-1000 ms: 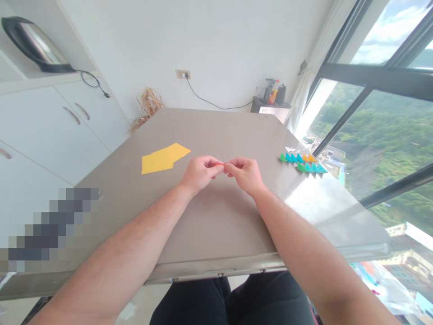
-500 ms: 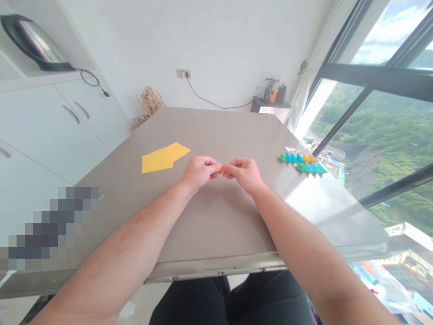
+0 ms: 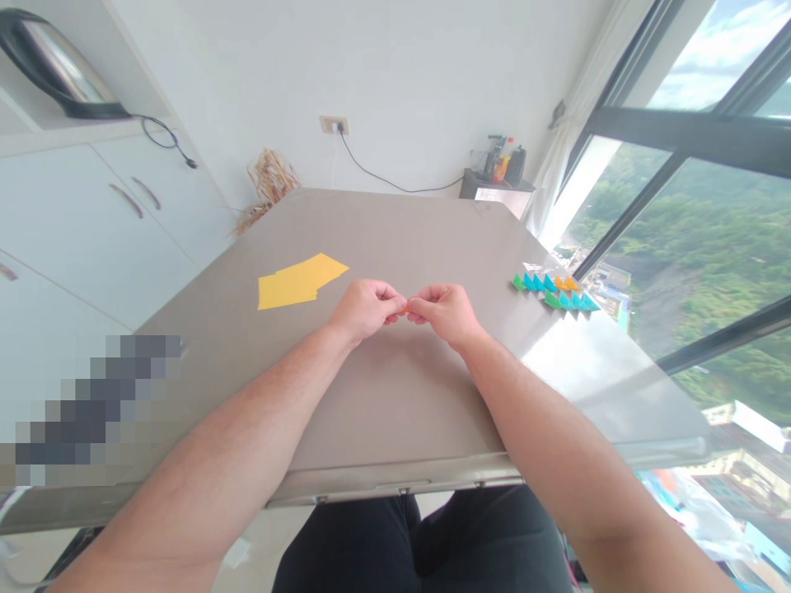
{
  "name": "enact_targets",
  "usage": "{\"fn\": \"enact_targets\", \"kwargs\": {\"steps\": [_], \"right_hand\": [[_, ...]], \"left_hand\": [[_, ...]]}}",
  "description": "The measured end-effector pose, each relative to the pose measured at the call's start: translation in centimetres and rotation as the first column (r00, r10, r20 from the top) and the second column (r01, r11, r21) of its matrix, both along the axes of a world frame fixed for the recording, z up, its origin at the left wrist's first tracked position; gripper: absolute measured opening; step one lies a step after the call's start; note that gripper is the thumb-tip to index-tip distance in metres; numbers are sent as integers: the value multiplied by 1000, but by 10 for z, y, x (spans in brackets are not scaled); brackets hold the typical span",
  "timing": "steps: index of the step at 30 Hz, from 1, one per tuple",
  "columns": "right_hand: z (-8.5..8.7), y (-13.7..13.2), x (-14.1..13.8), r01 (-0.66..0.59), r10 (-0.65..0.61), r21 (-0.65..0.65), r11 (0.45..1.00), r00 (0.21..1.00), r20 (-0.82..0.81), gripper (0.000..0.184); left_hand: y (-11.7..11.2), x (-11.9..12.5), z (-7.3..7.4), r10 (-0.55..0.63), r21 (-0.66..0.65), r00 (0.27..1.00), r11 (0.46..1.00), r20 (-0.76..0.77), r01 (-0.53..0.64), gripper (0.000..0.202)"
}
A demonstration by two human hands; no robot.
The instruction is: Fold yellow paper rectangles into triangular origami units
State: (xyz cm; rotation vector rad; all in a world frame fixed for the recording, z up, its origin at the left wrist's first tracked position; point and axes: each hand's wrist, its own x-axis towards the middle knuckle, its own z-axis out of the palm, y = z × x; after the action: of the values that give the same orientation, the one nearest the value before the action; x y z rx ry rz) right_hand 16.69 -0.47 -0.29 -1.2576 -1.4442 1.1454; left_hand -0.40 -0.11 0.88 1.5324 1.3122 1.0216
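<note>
Between my fingertips, above the middle of the table, is a small folded piece of orange paper (image 3: 404, 310). My left hand (image 3: 364, 311) pinches it from the left and my right hand (image 3: 446, 313) from the right, with the two hands almost touching. Most of the paper is hidden by the fingers, so its shape cannot be made out. Overlapping yellow paper sheets (image 3: 297, 284) lie flat to the left of my left hand. Off to the right, two rows of small folded paper boats (image 3: 544, 284) in green, blue and orange stand on the table.
The grey-brown table (image 3: 395, 412) has its front edge close to my lap. A blurred-out dark object (image 3: 99, 403) lies at its left side. Windows (image 3: 680, 247) run along the right. Behind the table, a low cabinet (image 3: 498, 193) carries bottles, and dried stalks (image 3: 272, 181) stand at the back left.
Less of the orange paper shows between my fingertips, which have drawn slightly closer together. The whole view has shifted a little; the sheets and boats lie as before.
</note>
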Motion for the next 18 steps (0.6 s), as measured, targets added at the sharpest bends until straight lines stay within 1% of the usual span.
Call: {"fn": "enact_targets", "kwargs": {"steps": [5,9,11,14,16,18], "right_hand": [[3,-2,-1,7,-7,-4,1000,1000,-4,11],[5,-1,1,16,-15,23,1000,999,-31,12],[7,0,4,40,-37,49,998,997,-72,12],[8,1,7,36,-30,46,998,992,-122,15],[7,2,8,-9,13,33,999,992,-124,22],[3,3,7,-36,39,32,999,992,-116,24]], "left_hand": [[0,0,1,23,14,999,1000,38,-23,10],[2,-4,0,-29,-39,995,999,94,33,16],[3,-6,-1,-45,-40,992,998,121,51,21],[6,-8,-3,-2,5,990,1000,138,1,18],[7,-8,-5,23,34,990,999,137,-28,15],[7,-8,-5,29,53,991,998,131,-36,14]]}}
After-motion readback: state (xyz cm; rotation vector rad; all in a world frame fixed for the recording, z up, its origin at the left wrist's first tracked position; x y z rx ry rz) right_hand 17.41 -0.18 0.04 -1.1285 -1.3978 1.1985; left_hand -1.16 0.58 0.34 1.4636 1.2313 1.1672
